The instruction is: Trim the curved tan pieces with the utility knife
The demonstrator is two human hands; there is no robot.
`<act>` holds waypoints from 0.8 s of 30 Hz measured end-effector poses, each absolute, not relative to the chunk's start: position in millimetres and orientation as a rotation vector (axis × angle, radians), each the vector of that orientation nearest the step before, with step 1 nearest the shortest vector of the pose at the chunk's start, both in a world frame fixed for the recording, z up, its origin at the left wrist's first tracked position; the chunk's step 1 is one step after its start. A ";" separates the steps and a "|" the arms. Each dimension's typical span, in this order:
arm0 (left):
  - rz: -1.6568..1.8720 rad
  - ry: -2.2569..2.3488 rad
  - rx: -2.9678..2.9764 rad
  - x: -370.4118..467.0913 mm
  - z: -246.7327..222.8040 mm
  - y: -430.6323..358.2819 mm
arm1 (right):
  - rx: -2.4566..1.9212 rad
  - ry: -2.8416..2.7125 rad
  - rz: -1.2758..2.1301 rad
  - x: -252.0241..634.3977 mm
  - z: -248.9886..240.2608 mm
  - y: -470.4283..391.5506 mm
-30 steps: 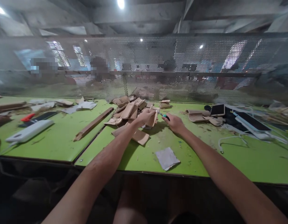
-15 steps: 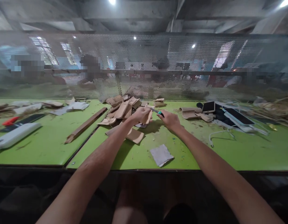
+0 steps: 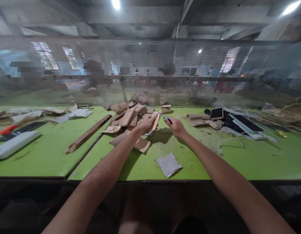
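My left hand (image 3: pixel 146 123) is closed on a pale tan curved piece (image 3: pixel 155 122), held above the green table. In my right hand (image 3: pixel 176 126) is a small knife-like tool (image 3: pixel 168 120) with a dark and teal handle, its tip close to the piece's upper right edge. A heap of similar tan pieces (image 3: pixel 128 116) lies behind and to the left of my left hand. Another curved piece (image 3: pixel 142 145) rests on the table below that hand. Nearer the front edge lies a grey square sheet (image 3: pixel 169 164).
A long brown strip (image 3: pixel 89 133) lies left of the heap, beyond it a white elongated object (image 3: pixel 16 144). At right are curved pieces (image 3: pixel 197 120), a phone (image 3: pixel 247 123) and a white cable (image 3: pixel 219 146). A perforated screen (image 3: pixel 150 87) stands behind the table.
The tool's blade has drawn slightly away from across the held piece to its upper right edge. The held piece shows more of its face. The view has shifted slightly.
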State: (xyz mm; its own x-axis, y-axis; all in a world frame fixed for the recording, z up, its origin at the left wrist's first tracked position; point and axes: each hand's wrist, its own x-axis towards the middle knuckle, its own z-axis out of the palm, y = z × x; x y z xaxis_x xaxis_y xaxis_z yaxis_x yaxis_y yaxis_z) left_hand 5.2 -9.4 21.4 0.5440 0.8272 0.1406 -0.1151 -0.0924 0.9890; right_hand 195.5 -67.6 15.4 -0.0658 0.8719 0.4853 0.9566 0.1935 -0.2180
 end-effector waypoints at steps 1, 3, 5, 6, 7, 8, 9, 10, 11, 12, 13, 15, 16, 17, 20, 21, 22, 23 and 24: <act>0.890 0.650 1.428 5.8 22.2 -10.8 | -1.684 -1.976 -0.211 193.1 15.2 -68.6; 0.862 0.658 1.379 7.6 23.7 -13.5 | -1.683 -1.989 -0.217 190.5 15.6 -70.8; 0.818 0.660 1.354 9.2 24.0 -14.4 | -1.711 -1.996 -0.246 189.6 16.7 -72.8; 0.804 0.661 1.354 9.6 23.8 -14.0 | -1.731 -2.000 -0.272 189.3 17.4 -73.6; 0.793 0.659 1.363 9.6 23.4 -13.2 | -1.754 -2.004 -0.302 189.0 18.0 -74.3; 0.786 0.655 1.377 9.3 23.2 -12.4 | -1.780 -2.005 -0.334 188.6 18.5 -74.8; 0.778 0.652 1.388 8.8 23.3 -11.8 | -1.808 -2.002 -0.369 188.1 18.9 -75.1; 0.769 0.649 1.388 8.2 24.0 -11.6 | -1.834 -1.996 -0.401 187.6 19.2 -75.4; 0.760 0.640 1.374 7.8 25.2 -12.2 | -1.858 -1.987 -0.432 187.0 19.4 -75.6; 0.751 0.627 1.348 7.6 27.0 -13.5 | -1.879 -1.974 -0.458 186.6 19.5 -75.8; 0.744 0.611 1.317 7.6 29.3 -15.5 | -1.897 -1.962 -0.478 186.3 19.7 -75.9; 0.730 0.591 1.276 8.1 34.4 -20.6 | -1.921 -1.944 -0.502 186.5 20.1 -76.4; 0.722 0.589 1.271 8.4 36.8 -23.1 | -1.932 -1.941 -0.506 186.9 20.4 -76.6; 0.712 0.594 1.275 8.6 38.8 -25.1 | -1.944 -1.939 -0.505 187.4 20.5 -76.9; 0.684 0.626 1.303 9.3 40.6 -26.5 | -1.963 -1.944 -0.485 188.2 19.7 -77.5; 0.679 0.638 1.310 9.4 39.8 -25.5 | -1.967 -1.945 -0.475 187.8 19.0 -77.6; 0.677 0.652 1.316 9.2 38.4 -24.0 | -1.967 -1.946 -0.467 187.2 18.2 -77.7; 0.676 0.664 1.323 8.6 36.7 -22.3 | -1.964 -1.946 -0.460 186.6 17.5 -77.8; 0.679 0.676 1.330 7.5 34.9 -20.7 | -1.958 -1.949 -0.453 186.2 16.9 -78.0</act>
